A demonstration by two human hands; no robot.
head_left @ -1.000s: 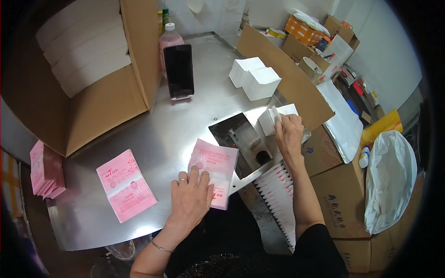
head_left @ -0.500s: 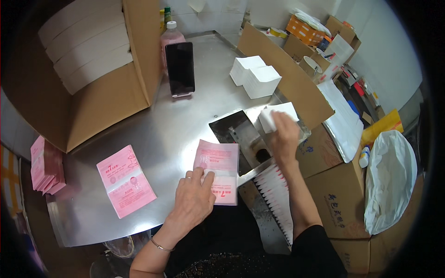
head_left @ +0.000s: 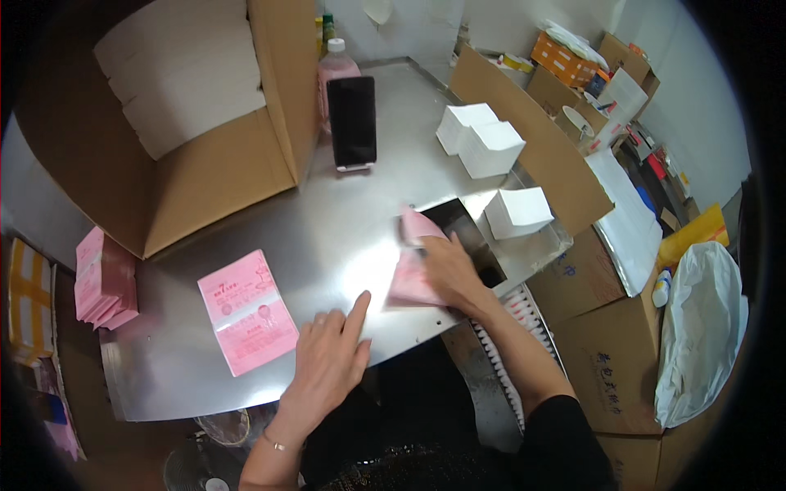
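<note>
My left hand (head_left: 329, 360) is over the near part of the metal table, holding nothing, its index finger stretched out and the fingers apart. My right hand (head_left: 452, 274) grips a pink printed sheet (head_left: 412, 281), whose far end curls up off the table; the fingers are partly smeared by motion. The sheet lies beside a dark rectangular opening (head_left: 458, 219) in the tabletop. A flat stack of pink printed sheets (head_left: 248, 313) rests to the left of my left hand. Beyond my right hand stands a small block of white paper napkins (head_left: 519, 213).
More white napkin blocks (head_left: 481, 141) stand farther back. A black phone (head_left: 353, 123) leans upright before a bottle of pink liquid (head_left: 337, 59). An open cardboard box (head_left: 221, 176) fills the far left, with pink bundles (head_left: 105, 278) beside it. Cartons (head_left: 606, 352) line the right.
My right hand has left the white napkin block and moved left onto the pink sheet, which now curls up. My left hand has come off that sheet. The whole view has shifted slightly.
</note>
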